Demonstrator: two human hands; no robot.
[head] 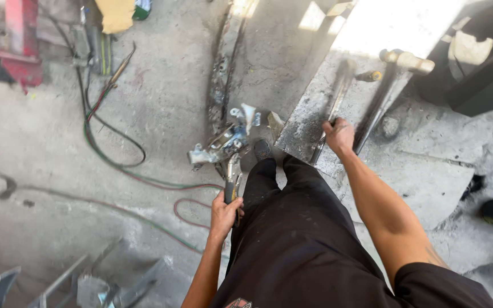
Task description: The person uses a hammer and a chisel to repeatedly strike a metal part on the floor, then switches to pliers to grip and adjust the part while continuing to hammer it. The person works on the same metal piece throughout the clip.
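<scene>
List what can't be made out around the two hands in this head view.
- Left hand: its fingers wrap the locking pliers, hiding the handle ends.
- Clamped metal part: a tangled, shiny lump; its shape is unclear.
- Right hand: the metal bar it grips is motion-blurred.
- Hammer: sun glare washes out its head.
- Feet: the dark trousers cover all but one shoe tip.

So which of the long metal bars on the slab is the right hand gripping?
The right hand grips the pale bar on the left; the darker hammer-headed bar beside it lies untouched.
</scene>
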